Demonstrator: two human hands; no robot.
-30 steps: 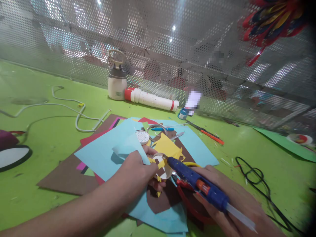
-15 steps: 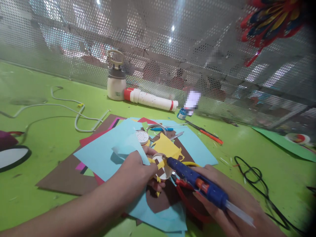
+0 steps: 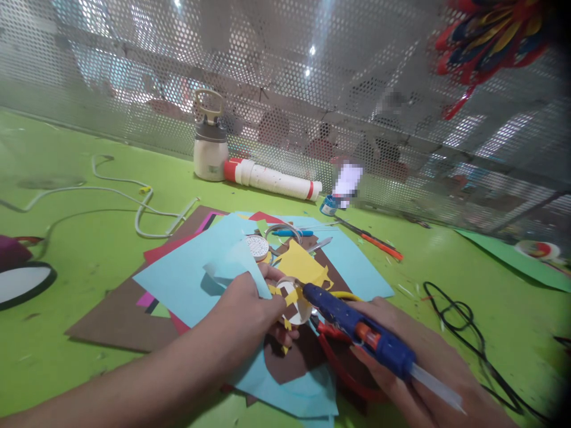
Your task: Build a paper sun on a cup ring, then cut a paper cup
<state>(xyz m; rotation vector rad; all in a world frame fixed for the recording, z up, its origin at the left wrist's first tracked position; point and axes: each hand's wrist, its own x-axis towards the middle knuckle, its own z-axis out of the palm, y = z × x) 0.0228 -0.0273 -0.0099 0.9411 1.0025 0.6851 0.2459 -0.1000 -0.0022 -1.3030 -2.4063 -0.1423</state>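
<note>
Between the thumb and fingers of my left hand (image 3: 259, 303) is a small round white piece (image 3: 303, 310) with brown and yellow paper patches on it. My right hand (image 3: 401, 351) is wrapped round a blue hot glue gun (image 3: 357, 324), a clear glue stick jutting from its back end. The gun's nozzle is at the upper edge of the white piece; whether it touches I cannot tell. Yellow paper (image 3: 303, 264) lies just behind the piece. Red-handled scissors or pliers (image 3: 339, 362) lie partly hidden under the gun.
Light blue sheets (image 3: 178, 285) and brown sheets (image 3: 120, 324) overlap on the green table (image 3: 89, 238). Behind them stand a white bottle (image 3: 210, 157), a white roll (image 3: 276, 181) and a blue jar (image 3: 329, 205). A black cable (image 3: 464, 315) loops at right, a white cord (image 3: 143, 217) at left.
The glue gun has shifted very slightly to the right, its nozzle still by the white piece's upper edge. My left hand and the other things look unchanged.
</note>
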